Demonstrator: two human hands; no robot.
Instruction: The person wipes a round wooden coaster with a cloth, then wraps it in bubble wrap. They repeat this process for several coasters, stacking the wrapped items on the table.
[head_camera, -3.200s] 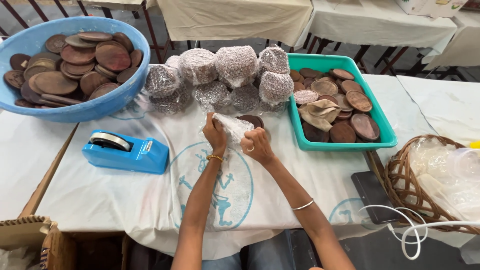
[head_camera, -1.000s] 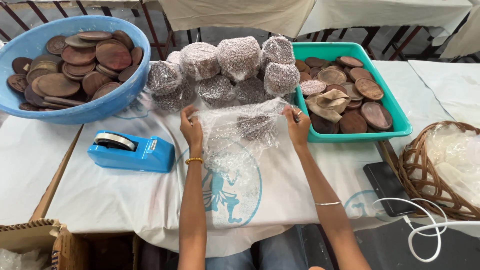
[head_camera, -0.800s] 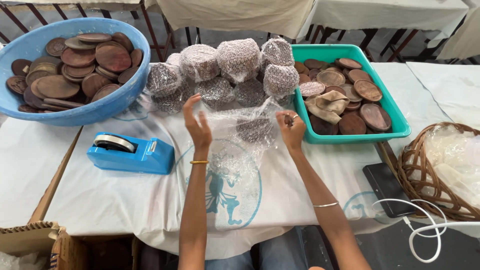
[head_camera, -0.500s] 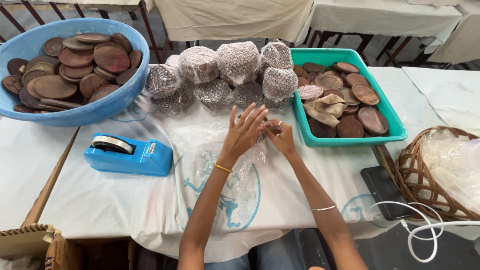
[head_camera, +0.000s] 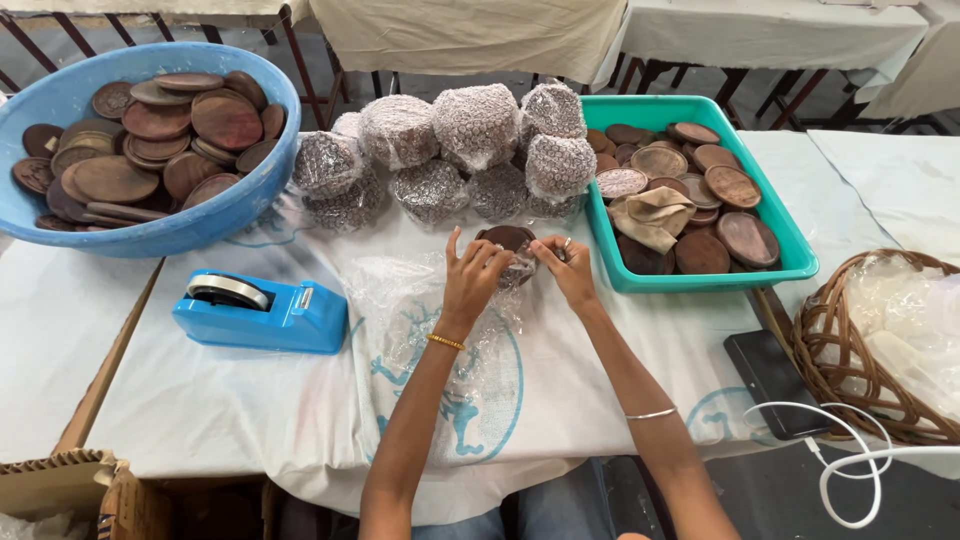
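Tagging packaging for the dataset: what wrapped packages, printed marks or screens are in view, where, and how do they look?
Bubble-wrapped bundles: rounded, silvery, piled at table's far middle.
Bubble wrap sheet: clear, under both hands.
Printed emblem: blue oval outline on white tablecloth.
Phone: flat, dark screen, right of arms.

**user1:** ok so what's this person actually wearing? Can't spot any sleeves.

**user2:** yeah, both forearms are bare, no sleeves in view. The left hand (head_camera: 470, 283) has a thin gold-coloured bangle at the wrist. The right hand (head_camera: 570, 272) has a ring on one finger, plus a slim silver-coloured bangle further up the forearm. Bluish trousers, maybe jeans, show at the bottom edge.
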